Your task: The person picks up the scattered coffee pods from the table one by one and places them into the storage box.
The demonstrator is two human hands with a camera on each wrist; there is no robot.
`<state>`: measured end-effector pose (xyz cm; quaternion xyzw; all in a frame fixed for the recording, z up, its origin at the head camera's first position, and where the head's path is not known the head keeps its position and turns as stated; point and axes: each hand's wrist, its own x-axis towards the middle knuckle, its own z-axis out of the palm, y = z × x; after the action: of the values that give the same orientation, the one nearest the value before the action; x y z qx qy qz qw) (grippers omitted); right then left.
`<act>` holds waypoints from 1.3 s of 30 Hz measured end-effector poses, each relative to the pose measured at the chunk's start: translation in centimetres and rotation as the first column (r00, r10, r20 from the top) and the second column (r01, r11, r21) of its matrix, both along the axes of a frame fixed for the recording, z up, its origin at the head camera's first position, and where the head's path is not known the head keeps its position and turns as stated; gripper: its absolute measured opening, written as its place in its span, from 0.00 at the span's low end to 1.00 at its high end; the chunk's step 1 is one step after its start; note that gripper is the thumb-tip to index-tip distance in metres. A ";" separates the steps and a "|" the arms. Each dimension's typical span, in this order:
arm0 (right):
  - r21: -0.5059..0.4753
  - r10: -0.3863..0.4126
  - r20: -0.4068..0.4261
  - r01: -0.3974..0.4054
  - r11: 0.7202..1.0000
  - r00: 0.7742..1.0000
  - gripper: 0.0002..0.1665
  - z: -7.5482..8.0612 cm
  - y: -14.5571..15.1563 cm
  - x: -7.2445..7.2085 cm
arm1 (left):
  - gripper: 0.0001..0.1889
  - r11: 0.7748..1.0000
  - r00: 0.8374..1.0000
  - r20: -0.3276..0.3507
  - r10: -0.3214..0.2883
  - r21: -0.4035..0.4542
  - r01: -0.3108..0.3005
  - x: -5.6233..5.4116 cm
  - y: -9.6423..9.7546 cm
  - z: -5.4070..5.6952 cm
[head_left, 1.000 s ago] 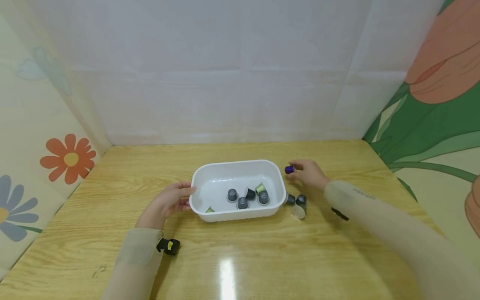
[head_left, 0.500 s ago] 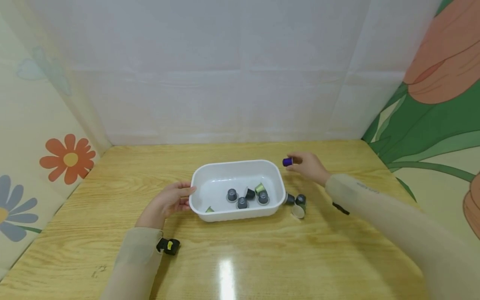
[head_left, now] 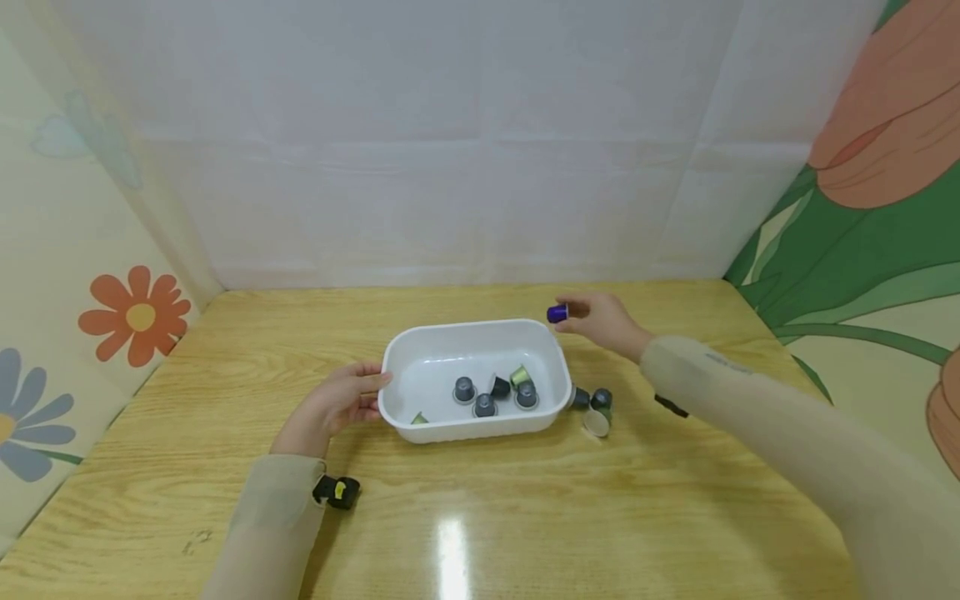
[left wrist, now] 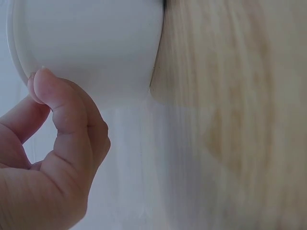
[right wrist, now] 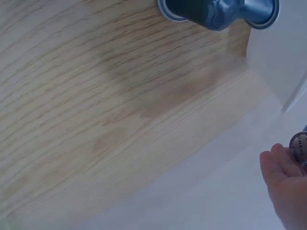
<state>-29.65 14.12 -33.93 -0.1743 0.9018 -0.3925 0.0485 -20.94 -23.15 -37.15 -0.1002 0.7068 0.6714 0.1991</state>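
A white rectangular tub (head_left: 450,432) stands mid-table, its left end pinched at the rim by my left hand (head_left: 341,403). In the left wrist view the thumb and fingertips (left wrist: 45,86) meet on that rim. Between thumb and fingers, my right hand (head_left: 606,322) holds a purple coffee capsule (head_left: 557,313) just above the tub's far right corner. Several dark grey capsules (head_left: 464,389) and two green capsules (head_left: 521,377) lie inside the tub. At the right edge of the right wrist view, the held capsule's printed lid (right wrist: 299,147) shows beside the fingers.
A small cluster of capsules sits on the wooden table (head_left: 525,517) against the tub's right side: dark ones (head_left: 602,399) and one with a pale lid (head_left: 597,423) facing me. A white sheet (head_left: 465,167) hangs behind the table, with flower-printed cloth (head_left: 885,275) at the sides.
My right hand has lifted the purple capsule and carried it away from me and leftward, from beside the tub to over its far right corner. My left hand and the tub have stayed put.
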 end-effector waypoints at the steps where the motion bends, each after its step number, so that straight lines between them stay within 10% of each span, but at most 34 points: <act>1: -0.007 0.006 0.001 -0.006 1.000 1.000 0.33 0.0 -0.2 0.0 | 0.23 1.000 1.000 0.000 0.000 0.000 0.000 0.0 0.0 0.0; 39: -0.121 0.161 0.016 -0.158 0.980 0.987 0.32 -0.6 -6.4 0.6 | 0.22 1.000 1.000 -0.004 -0.006 -0.008 0.006 -0.2 -0.3 -0.2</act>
<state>-29.02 7.75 -34.57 -0.2436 0.8591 -0.4429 0.0809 -21.11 -23.44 -37.35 -0.0976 0.7100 0.6683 0.1994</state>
